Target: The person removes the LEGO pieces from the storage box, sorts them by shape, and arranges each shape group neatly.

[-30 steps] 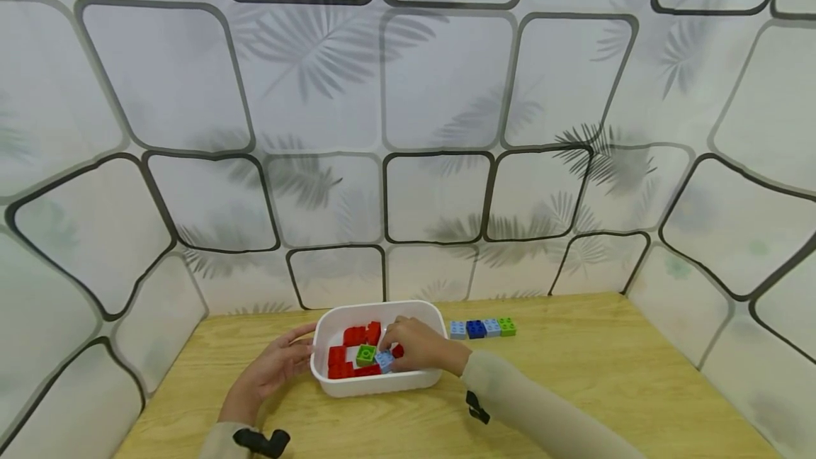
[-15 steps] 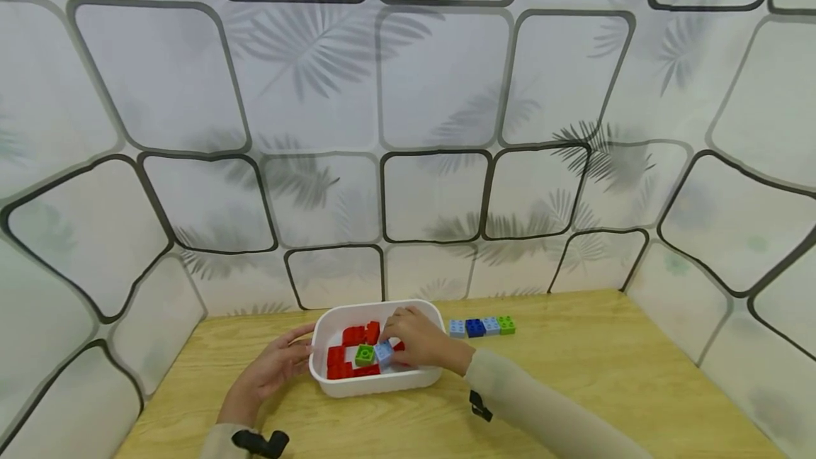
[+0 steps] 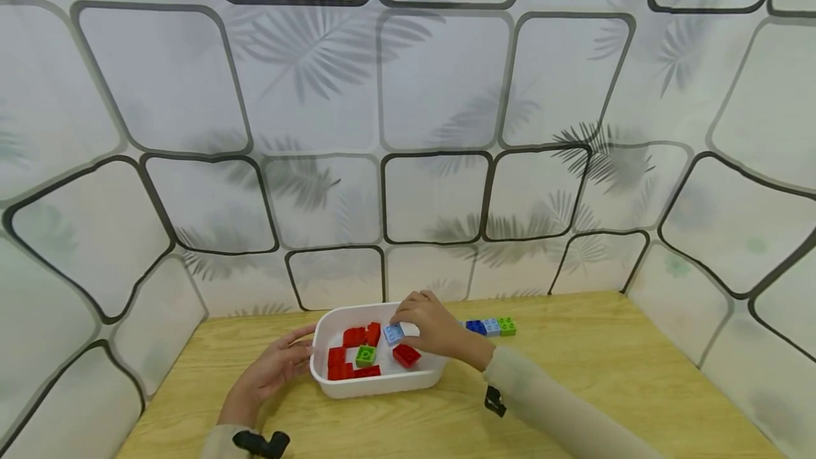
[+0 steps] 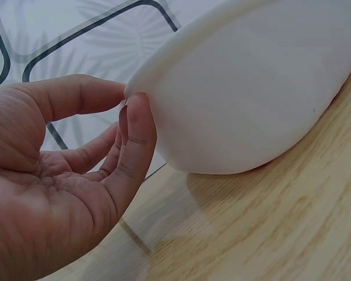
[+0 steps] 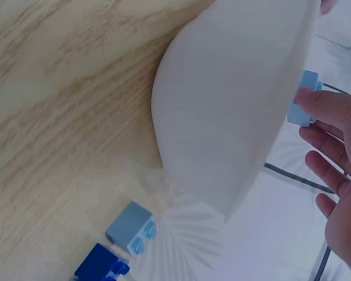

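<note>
A light blue toy brick (image 3: 393,334) with studs is pinched between the thumb and fingers of my right hand (image 3: 433,328), raised over the right part of a white plastic bin (image 3: 357,389). In the right wrist view the same brick (image 5: 304,99) shows just past the bin's rim. My left hand (image 3: 280,363) touches the bin's left end with its fingertips, fingers loosely bent, as the left wrist view also shows. Inside the bin lie a green brick (image 3: 365,355), a red brick (image 3: 406,355) on the right and several more red bricks (image 3: 341,362) on the left.
To the right of the bin, a row of bricks stands on the wooden table (image 3: 574,374): a dark blue brick (image 3: 475,326), a light blue brick (image 3: 491,327) and a green brick (image 3: 506,326). Another light blue brick (image 5: 131,227) ends the row. A patterned curtain (image 3: 440,197) hangs behind.
My right hand has lifted the light blue brick from the bin's floor, moving up and to the right. The red brick beneath it has come into full view. My left hand stays put.
</note>
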